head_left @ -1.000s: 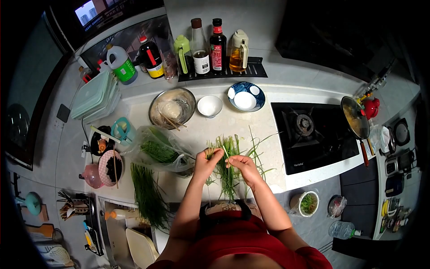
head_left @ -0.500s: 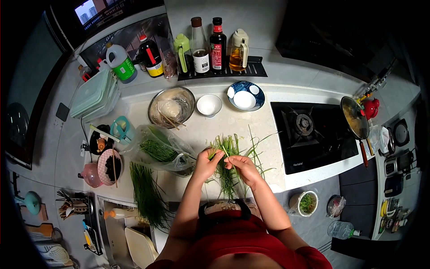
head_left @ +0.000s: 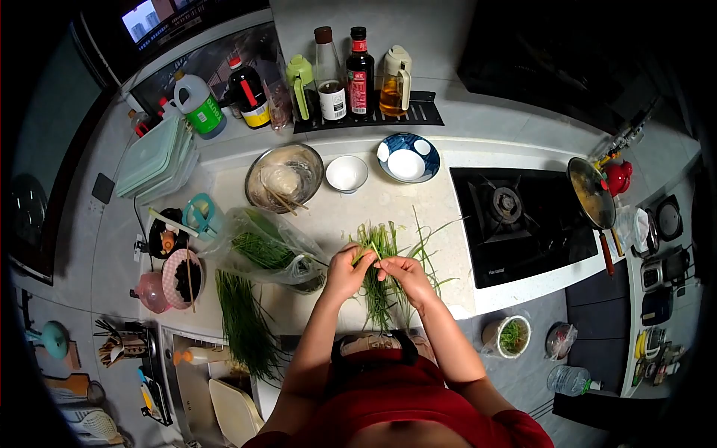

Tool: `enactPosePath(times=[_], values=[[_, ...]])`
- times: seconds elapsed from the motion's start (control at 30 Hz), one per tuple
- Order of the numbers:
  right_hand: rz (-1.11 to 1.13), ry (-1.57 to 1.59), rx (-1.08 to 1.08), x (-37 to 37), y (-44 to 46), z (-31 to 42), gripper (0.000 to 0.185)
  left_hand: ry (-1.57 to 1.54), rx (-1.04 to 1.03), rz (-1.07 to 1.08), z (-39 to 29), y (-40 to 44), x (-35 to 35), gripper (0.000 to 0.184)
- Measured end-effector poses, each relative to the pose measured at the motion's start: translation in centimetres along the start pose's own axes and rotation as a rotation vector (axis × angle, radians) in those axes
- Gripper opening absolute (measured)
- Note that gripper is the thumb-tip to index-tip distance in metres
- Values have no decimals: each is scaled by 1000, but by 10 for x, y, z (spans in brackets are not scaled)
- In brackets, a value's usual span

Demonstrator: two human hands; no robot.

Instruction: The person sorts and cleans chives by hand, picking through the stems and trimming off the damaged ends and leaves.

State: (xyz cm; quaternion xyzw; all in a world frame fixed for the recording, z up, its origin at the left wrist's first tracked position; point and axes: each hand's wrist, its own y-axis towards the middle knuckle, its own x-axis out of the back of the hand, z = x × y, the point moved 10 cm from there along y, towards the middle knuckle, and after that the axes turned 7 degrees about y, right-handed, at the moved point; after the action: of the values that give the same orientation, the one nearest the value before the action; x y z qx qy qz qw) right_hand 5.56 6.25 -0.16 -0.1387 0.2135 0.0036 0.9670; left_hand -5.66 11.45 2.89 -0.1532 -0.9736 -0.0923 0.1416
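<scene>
My left hand point(head_left: 349, 270) is closed around the pale ends of a few garlic chives, its thumb and fingers pinched together. Close beside it, my right hand point(head_left: 407, 278) pinches the same stalks between thumb and forefinger. Under both hands lies a loose pile of garlic chives point(head_left: 379, 299) on the light counter, with stray blades point(head_left: 424, 250) fanned out to the right. A neat bunch of chives point(head_left: 243, 321) rests to the left, hanging over the counter's front edge. Behind it, a clear plastic bag point(head_left: 287, 235) holds more greens.
At the back stand a metal bowl point(head_left: 258, 196) with dough and chopsticks, a white bowl point(head_left: 346, 175) and a blue patterned bowl point(head_left: 429, 170). A gas stove point(head_left: 515, 239) is on the right. Below it, a white bin point(head_left: 489, 337) contains green scraps. The sink point(head_left: 190, 388) lies front left.
The whole view has shifted very slightly. Both hands keep nearly the same place and pinch on the chives, with only small finger movement.
</scene>
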Motion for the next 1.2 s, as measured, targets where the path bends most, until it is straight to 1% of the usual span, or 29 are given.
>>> enactPosePath(times=[0.03,0.13,0.23,0.33,0.43,0.53,0.73,0.83,0.93,1.03,1.13,1.2], values=[[0,-3,1,1,0,0,18,78,-43,-29,-4,1,4,12],[-18,-6,3,4,0,0,17,132,-2,-24,-7,5,10,13],[-57,-13,7,3,-1,2,17,113,-26,56,-21,3,3,14],[-67,-34,7,1,0,3,17,79,75,100,-11,1,-2,12],[-38,-32,3,1,1,1,17,72,-61,33,-17,2,0,12],[-5,-9,-8,1,2,-1,17,137,-96,-41,-12,3,6,12],[-67,-2,-12,2,1,1,15,103,-82,73,-24,1,-1,11],[-56,11,-8,2,0,1,15,99,-101,60,-21,1,-3,11],[-39,4,-4,2,-1,3,15,218,-61,48,-24,-1,-3,15],[-6,17,-7,3,1,-1,16,301,-147,-2,-32,-3,-4,13],[15,37,-37,5,0,-4,17,449,-136,11,-33,-5,-6,14],[17,37,-59,5,-2,-5,18,505,-182,-36,-35,-5,-3,13]])
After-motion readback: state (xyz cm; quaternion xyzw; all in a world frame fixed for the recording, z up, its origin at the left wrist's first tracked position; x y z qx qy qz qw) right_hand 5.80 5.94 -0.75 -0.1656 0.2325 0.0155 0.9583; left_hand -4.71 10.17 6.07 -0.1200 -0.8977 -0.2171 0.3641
